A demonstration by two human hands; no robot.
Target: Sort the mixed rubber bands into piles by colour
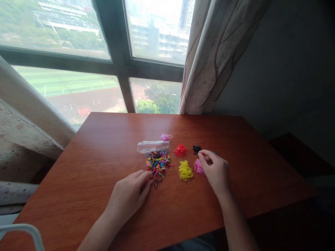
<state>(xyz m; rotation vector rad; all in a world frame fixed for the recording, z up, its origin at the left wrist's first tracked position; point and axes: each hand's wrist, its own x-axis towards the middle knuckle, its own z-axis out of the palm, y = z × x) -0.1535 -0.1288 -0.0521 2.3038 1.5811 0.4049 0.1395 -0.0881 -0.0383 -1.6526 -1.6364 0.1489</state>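
Observation:
A mixed pile of coloured loops (158, 162) lies mid-table. At its lower left edge, my left hand (133, 190) has thumb and fingers pinched together beside a few dark loops (156, 182); what they hold is too small to name. My right hand (215, 170) pinches at the edge of a small black pile (196, 149), its fingertips' content hidden. Beneath that hand, a pink pile (199, 166) is partly covered. Yellow loops (185, 170) and red loops (180, 150) form separate piles between the hands.
A clear plastic bottle-shaped container (153, 146) lies on its side behind the mixed pile, with a pink object (164, 137) beyond it. The wooden table (78, 184) meets a window and curtains (209, 55). A white curved bar (26, 228) stands at lower left.

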